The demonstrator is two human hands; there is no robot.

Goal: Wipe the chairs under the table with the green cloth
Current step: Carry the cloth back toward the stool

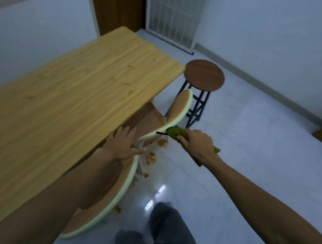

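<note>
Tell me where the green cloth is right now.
In the head view, right of centre, the green cloth is bunched in the right hand, pressed against the cream rim of the far chair, just in front of the round stool.

A plain room in a home, looking like a dining corner.

A wooden table [72, 96] is standing by white walls, cane chairs [148, 118] tucked under it, a round stool [204, 75] beside, a wooden door [115, 0] and barred gate [173, 8] behind.
</note>
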